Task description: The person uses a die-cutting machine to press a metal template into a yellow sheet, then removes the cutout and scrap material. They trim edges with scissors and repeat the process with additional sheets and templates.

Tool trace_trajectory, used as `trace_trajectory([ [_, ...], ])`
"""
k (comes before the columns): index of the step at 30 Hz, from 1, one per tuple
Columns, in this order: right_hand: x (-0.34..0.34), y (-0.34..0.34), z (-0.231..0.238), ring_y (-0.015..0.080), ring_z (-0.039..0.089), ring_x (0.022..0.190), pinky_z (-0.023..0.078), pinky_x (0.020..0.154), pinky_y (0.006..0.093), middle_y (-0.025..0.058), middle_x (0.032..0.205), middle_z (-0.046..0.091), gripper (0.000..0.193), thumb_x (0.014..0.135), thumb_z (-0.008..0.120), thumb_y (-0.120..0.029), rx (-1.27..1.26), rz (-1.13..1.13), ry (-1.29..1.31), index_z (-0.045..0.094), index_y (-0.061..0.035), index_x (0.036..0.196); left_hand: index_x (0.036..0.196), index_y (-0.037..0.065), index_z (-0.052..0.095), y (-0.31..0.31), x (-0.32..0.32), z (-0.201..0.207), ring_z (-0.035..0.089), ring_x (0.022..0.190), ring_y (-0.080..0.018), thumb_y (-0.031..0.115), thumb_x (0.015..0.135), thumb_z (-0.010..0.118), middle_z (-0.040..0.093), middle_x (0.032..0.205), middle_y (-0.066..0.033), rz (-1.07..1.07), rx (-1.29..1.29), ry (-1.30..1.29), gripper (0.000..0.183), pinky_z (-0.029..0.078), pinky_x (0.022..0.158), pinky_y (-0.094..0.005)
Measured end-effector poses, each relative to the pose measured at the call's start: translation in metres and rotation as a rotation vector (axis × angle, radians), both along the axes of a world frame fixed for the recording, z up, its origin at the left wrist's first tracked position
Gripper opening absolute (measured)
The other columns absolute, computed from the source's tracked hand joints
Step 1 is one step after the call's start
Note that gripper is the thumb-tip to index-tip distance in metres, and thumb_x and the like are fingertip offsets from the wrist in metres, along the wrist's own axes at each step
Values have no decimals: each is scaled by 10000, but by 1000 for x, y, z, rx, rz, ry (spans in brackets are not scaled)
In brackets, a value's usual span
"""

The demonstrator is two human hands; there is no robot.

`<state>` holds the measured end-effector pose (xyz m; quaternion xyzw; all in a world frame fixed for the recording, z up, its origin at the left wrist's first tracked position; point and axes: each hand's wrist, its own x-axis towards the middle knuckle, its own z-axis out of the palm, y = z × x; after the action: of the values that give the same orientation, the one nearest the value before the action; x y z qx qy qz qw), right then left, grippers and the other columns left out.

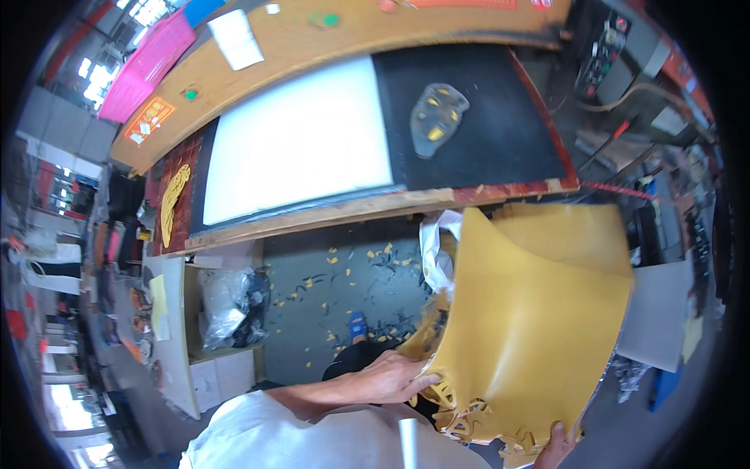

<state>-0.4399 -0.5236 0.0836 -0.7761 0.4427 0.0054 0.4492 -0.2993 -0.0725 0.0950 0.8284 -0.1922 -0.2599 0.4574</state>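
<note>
A large yellow sheet (539,313), smooth like leather or plastic, hangs bent in front of me at the right. Its near edge is ragged with cut-out holes. My left hand (391,377) pinches that edge at its left corner, thumb and fingers closed on it. Lower right, my right hand (558,448) grips the same edge, mostly hidden behind the sheet. On the black mat (500,102) of the table beyond lies a grey, roughly shoe-shaped outline piece (439,117) with yellow showing in it.
A bright white board (305,133) covers the table's middle. Several yellow strips (174,205) are heaped at its left end. Below, an open cabinet (223,367) holds plastic bags. Scraps (332,270) litter the floor. An orange-brown beam (312,39) spans the back, beside a pink basket (148,62).
</note>
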Motion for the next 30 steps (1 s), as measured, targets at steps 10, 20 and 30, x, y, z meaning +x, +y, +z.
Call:
trace_trajectory([
  [10,8,175,141,295,634,1254,534,1034,419,206,1402,626,533,1074,587,-165,280,337,-749,470,59,1544,960,35,712,289,-139,154,686,675,-360,232,1051,641,656,716,-136,268,-248,-480,228,532,622,-457],
  [20,281,408,-29,213,709,1092,551,966,347,118,1251,729,393,1050,644,-175,697,573,-532,636,46,1374,1342,-46,653,477,-82,1,709,1008,-160,245,1126,564,750,1165,-91,1197,-491,100,374,571,891,-328],
  [30,412,470,-79,167,733,923,574,817,320,76,1046,776,297,1028,675,-203,507,684,-230,748,38,1186,1285,-49,705,555,-7,-90,721,966,-188,257,1095,606,765,1137,-111,1424,-445,221,373,571,866,-347],
])
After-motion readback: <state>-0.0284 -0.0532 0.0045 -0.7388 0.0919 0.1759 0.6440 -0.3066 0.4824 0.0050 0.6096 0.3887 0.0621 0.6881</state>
